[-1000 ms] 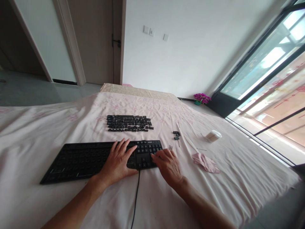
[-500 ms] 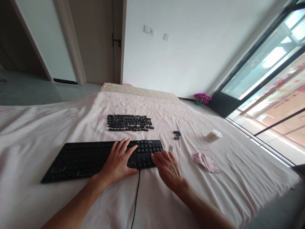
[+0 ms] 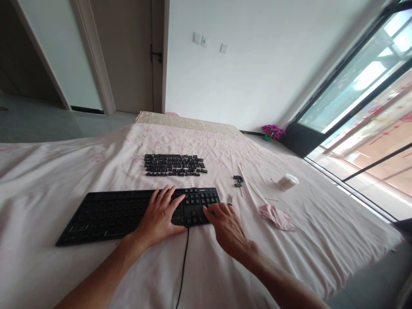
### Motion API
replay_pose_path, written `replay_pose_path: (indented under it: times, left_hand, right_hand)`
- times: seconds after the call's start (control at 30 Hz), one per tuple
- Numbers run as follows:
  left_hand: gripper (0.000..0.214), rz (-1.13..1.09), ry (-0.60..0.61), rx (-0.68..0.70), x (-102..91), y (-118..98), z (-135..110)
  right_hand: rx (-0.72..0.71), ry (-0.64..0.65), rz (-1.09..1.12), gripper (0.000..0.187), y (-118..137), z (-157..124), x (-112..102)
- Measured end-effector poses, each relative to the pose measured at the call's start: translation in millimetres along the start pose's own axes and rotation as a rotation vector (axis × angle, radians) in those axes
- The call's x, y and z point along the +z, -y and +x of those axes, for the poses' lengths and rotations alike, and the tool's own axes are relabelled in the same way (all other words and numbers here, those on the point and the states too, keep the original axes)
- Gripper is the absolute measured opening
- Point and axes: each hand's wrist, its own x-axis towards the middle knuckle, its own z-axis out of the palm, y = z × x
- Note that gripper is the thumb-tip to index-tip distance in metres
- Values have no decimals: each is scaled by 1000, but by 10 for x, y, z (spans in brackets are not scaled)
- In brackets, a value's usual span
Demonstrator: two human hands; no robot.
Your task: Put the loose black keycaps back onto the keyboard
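Observation:
A black keyboard (image 3: 106,214) lies on a pink flowered sheet (image 3: 48,171), most of its left part bare of keycaps. My left hand (image 3: 159,216) rests flat on its middle with fingers spread, open. My right hand (image 3: 227,225) is at the keyboard's right end by the number pad, fingers curled down onto the edge keys; whether they hold anything is hidden. A block of removed black keycaps (image 3: 174,165) is laid out in rows beyond the keyboard. The keyboard's cable (image 3: 183,266) runs toward me between my arms.
Right of the keyboard lie a small metal tool (image 3: 229,199), a few loose keycaps (image 3: 238,180), thin sticks (image 3: 257,193), a crumpled pink cloth (image 3: 277,216) and a white round container (image 3: 287,182). A flower pot (image 3: 272,133) stands by the window. Door at back left.
My right hand has shifted slightly left and inward along the keyboard's right end. The left hand and keyboard stay put.

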Motion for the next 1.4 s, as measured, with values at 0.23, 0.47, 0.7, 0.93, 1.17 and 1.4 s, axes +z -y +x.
replay_pose_path:
  times: [0.23,0.47,0.7,0.93,1.17,1.4]
  left_hand:
    - [88,14,17,-2,-1,-1,-2]
    - [85,-13,-8,55,49,121,-15]
    - [48,-100,-88,-76,-98,541,39]
    - [37,-52,-39,-318,-238,1112,-116]
    - [37,-36,21,-375,-303,1155,-148]
    - [37,12,22,-383,-351,1077,-128]
  right_hand:
    - [338,-268,262,32,-890,222,-17]
    - [702,-177,154,31,-2004,565,30]
    - [740,-43,13,25,-2224,809,46]
    - [656,102,-106,15,-2146,924,100]
    - [537,178,-248,11,-2119,938,223]
    - [444,214,-367,14,-2039,977,285]
